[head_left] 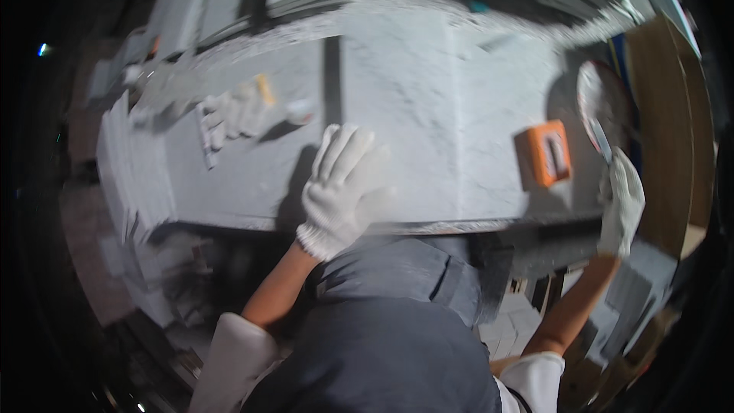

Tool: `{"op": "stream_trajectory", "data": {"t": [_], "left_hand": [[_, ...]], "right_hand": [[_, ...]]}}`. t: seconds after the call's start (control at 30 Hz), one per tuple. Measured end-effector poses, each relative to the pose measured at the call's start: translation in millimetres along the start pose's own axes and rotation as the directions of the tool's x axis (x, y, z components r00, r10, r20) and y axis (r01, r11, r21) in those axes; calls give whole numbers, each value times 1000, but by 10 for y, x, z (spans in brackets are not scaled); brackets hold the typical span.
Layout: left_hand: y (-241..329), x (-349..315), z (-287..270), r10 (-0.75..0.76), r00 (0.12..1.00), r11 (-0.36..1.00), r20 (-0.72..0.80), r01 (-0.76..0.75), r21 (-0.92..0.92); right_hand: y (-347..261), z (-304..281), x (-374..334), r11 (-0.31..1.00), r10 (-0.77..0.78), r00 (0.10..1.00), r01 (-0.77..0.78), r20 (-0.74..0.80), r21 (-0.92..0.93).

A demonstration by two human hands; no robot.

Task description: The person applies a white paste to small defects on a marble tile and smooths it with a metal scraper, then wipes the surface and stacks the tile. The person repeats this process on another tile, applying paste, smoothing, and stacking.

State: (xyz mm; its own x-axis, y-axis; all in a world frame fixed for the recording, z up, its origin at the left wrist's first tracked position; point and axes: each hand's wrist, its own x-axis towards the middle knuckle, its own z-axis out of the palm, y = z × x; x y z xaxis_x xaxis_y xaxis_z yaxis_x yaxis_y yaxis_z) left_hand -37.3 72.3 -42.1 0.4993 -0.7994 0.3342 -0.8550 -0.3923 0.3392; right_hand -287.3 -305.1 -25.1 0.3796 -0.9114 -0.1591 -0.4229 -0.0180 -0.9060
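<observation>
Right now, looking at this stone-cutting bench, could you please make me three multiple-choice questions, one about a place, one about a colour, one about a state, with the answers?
1. Where does the left hand lie?
A. flat on the grey stone slab
B. on the floor
C. on the stacked tiles

2. What colour is the small block-shaped tool lying on the slab?
A. green
B. orange
C. black

3. How is the right hand occupied?
A. hanging free beside the body
B. pressed flat on the slab
C. raised at the circular saw blade, at the slab's right end

Answers:
1 A, the gloved fingers are spread on the slab near its front edge.
2 B, its casing is clearly orange against the grey stone.
3 C, the white glove reaches up to the blade's lower rim; whether it grips anything is too blurred to tell.
</observation>
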Motion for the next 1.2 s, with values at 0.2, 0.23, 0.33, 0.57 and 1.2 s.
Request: {"op": "stream_trajectory", "data": {"t": [0.2,0.23,0.33,0.57,1.2], "left_hand": [[252,-34,-128,227,958,972,176,-212,-102],[308,-104,-154,257,947,942,192,-202,-269],[267,-275,-171,202,979,920,30,-179,-348],[-43,-521,-167,-155,979,939,-131,104,-327],[-270,-617,-32,-456,813,890,-362,407,-207]], "right_hand": [[-175,450,-675,984,21,971,-63,240,169],[-193,560,-808,963,70,947,-147,315,226],[-254,877,-1153,947,179,880,-275,439,166],[-378,1382,-1539,968,164,876,-232,453,97],[-436,1417,-1700,883,129,880,-312,458,350]]}}
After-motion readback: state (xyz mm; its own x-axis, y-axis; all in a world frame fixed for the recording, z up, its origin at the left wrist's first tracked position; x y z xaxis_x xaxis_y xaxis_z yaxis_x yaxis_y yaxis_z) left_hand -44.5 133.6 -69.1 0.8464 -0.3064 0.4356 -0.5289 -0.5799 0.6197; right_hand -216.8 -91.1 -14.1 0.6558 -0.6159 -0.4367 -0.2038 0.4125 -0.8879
